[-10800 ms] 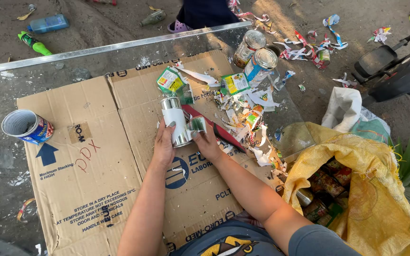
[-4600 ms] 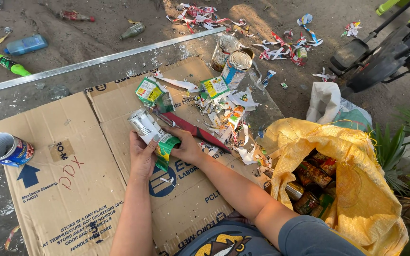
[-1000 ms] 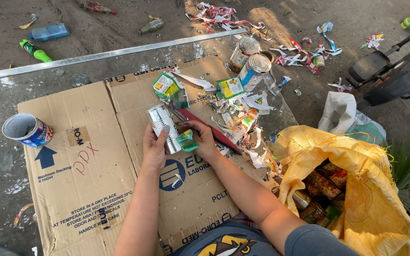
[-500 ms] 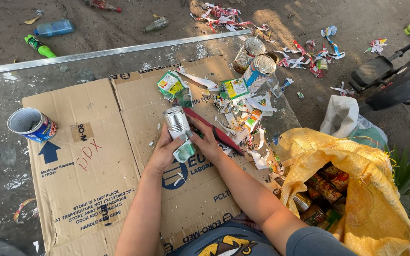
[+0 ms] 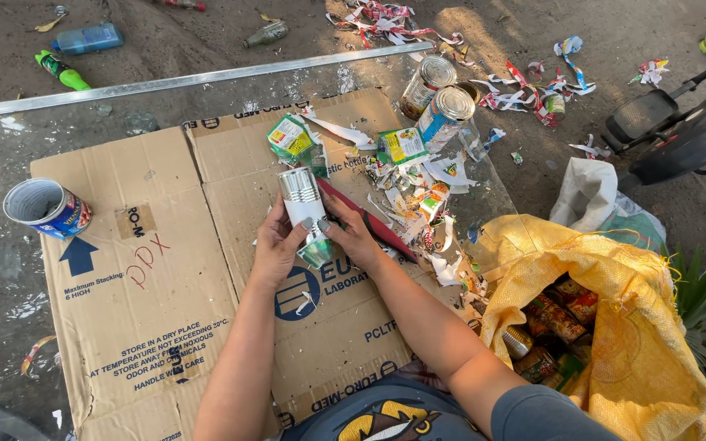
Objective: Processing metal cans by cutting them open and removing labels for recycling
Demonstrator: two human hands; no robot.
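Observation:
Both my hands hold a tin can [image 5: 303,202] over a flattened cardboard box [image 5: 165,294]. The can's top half is bare silver metal with a white strip of label still on it. A green piece of label [image 5: 318,251] hangs at its lower end. My left hand [image 5: 274,246] grips the can from the left. My right hand [image 5: 350,236] holds it from the right, fingers on the label.
Torn label scraps [image 5: 418,200] and a red-handled blade [image 5: 367,223] lie right of the hands. Two cans [image 5: 443,110] stand at the cardboard's far edge, an open can [image 5: 46,207] lies at left. A yellow sack [image 5: 606,327] of cans sits at right. A metal bar [image 5: 181,80] crosses behind.
The can has been turned upright between my hands and the label has peeled further down, leaving more bare metal at the top.

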